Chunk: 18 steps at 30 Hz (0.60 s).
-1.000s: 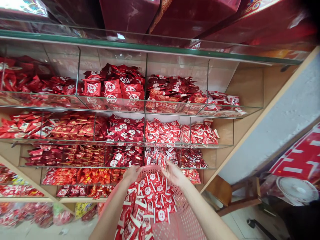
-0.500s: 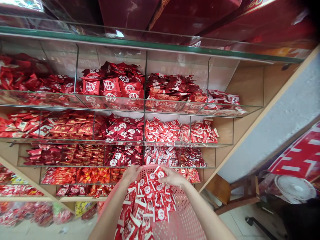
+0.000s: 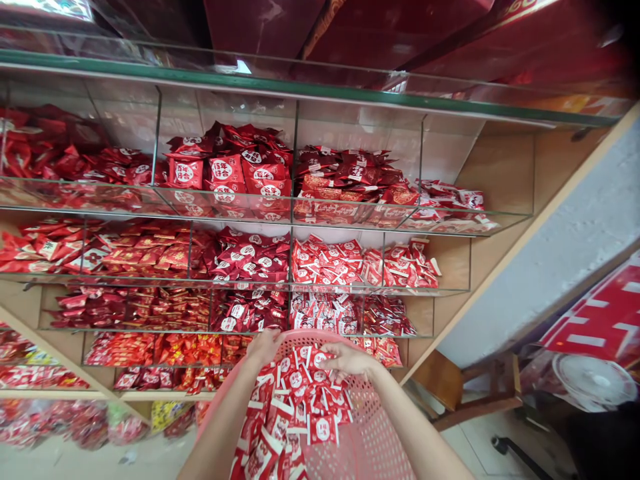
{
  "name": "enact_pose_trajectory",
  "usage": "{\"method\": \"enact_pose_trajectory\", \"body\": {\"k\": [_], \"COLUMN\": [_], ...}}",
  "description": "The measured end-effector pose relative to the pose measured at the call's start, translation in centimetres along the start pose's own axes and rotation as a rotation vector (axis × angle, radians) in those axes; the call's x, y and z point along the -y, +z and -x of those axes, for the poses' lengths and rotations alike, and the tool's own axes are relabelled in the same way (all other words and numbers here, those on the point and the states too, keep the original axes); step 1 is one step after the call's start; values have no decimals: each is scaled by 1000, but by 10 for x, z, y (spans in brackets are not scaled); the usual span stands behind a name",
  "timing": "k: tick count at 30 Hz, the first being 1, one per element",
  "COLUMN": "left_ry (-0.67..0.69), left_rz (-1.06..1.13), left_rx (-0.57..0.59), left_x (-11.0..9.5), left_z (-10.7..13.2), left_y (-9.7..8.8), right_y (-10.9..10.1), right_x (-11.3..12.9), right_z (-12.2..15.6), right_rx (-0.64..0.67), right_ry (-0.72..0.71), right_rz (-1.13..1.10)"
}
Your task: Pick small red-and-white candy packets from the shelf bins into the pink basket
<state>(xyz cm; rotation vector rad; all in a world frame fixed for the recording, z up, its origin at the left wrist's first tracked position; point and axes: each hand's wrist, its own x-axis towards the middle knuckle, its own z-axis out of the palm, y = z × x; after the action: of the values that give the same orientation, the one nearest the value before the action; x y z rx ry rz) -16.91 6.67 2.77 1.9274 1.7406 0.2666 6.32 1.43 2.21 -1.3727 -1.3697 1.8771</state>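
Note:
A pink perforated plastic basket (image 3: 380,427) is in front of me, low in the view, partly filled with small red-and-white wrapped packets (image 3: 323,430). At its far left rim, my left hand (image 3: 263,347) is closed on the edge. My right hand (image 3: 349,361) is inside the far right part of the basket, over the top of the pile. Its fingers are spread and touch a packet (image 3: 319,359) there. My forearms cover parts of the basket's sides.
Behind the basket stands a stepped shelf with glass dividers (image 3: 294,147), holding several heaps of red packets (image 3: 327,260). Large dark red boxes (image 3: 265,33) sit above. To the right are a wooden stool (image 3: 480,400) and a white fan (image 3: 595,380). Bagged goods (image 3: 90,423) lie lower left.
My right hand's fingers have spread, and the packet at them has dropped from above the far rim onto the pile. My left hand stays on the rim.

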Motion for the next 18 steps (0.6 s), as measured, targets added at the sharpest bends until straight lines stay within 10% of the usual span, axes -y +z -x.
{"method": "enact_pose_trajectory", "body": {"k": [18], "left_ry": [-24], "left_rz": [-9], "left_rx": [2], "left_x": [3], "left_z": [-4], "left_y": [3], "right_y": [-14], "right_x": [-4], "right_z": [0], "right_rx": [-47], "right_ry": [186], "right_rz": [39]}}
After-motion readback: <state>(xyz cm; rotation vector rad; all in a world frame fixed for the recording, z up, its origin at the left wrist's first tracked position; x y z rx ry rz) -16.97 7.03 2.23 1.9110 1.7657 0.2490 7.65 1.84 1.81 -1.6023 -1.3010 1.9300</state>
